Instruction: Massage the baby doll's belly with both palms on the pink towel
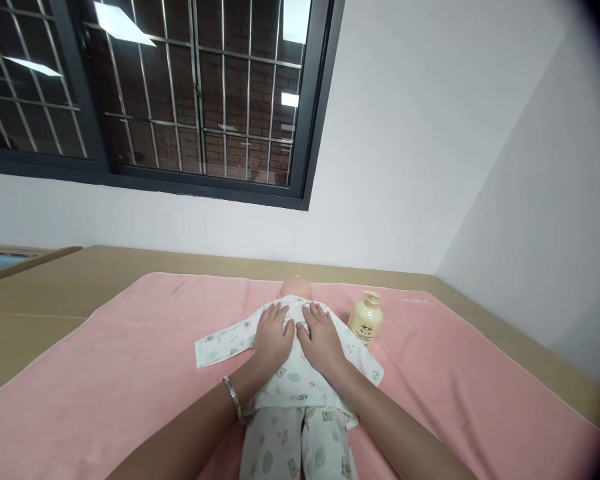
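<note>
A baby doll (pixel 297 289) lies on its back on a pink towel (pixel 130 360), head away from me. It wears a white printed shirt (pixel 220 345) and matching trousers (pixel 285 443). My left hand (pixel 273 337) lies flat on the doll's chest, fingers spread, a bracelet on the wrist. Beside it, my right hand (pixel 321 339) also presses flat on the chest, its thumb next to the left hand. Neither hand grips anything that I can see.
A cream pump bottle (pixel 366 319) stands on the towel just right of the doll's head. The towel covers a tan surface (pixel 40 300) that meets a white wall. A barred dark window (pixel 180 93) is above, at upper left.
</note>
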`<action>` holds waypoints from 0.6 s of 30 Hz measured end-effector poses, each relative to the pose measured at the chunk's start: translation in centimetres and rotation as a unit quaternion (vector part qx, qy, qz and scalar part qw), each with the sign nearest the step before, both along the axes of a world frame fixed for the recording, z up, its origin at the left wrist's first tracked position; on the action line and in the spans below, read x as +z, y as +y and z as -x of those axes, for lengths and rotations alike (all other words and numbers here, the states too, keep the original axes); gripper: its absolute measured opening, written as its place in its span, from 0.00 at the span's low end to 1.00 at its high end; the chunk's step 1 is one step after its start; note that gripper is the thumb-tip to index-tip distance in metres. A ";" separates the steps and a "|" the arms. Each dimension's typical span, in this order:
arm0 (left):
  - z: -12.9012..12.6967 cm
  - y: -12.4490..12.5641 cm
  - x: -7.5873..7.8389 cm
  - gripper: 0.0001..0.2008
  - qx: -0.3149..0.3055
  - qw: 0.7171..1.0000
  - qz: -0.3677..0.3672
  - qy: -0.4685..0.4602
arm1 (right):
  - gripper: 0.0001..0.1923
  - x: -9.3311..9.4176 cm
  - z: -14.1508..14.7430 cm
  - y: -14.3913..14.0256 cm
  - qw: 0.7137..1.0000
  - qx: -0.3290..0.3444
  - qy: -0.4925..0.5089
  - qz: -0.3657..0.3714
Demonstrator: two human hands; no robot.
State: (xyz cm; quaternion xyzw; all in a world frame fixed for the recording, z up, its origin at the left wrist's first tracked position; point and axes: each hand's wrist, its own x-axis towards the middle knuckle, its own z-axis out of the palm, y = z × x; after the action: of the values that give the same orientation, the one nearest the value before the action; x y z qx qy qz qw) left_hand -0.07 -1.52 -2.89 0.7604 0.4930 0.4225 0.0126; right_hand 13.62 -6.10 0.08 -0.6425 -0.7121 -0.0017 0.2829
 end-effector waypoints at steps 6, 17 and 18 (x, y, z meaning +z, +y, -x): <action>0.0 -0.7 0.8 0.15 -0.021 0.996 -0.084 0.029 | 0.25 -0.1 0.4 -0.6 1.000 0.008 0.018 -0.003; -0.1 0.3 -0.2 0.17 -0.022 0.999 -0.021 -0.040 | 0.26 -0.4 0.3 -0.6 1.000 0.003 0.027 0.004; -0.1 0.3 -0.1 0.17 -0.024 0.999 -0.017 -0.039 | 0.26 -0.4 0.3 -0.6 1.000 0.003 0.026 0.004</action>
State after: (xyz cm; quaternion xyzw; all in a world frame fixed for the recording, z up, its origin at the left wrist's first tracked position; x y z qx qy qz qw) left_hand 0.02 -1.25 -3.03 0.7553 0.4664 0.4596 0.0290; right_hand 13.33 -6.69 -0.32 -0.6411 -0.7067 0.0183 0.2988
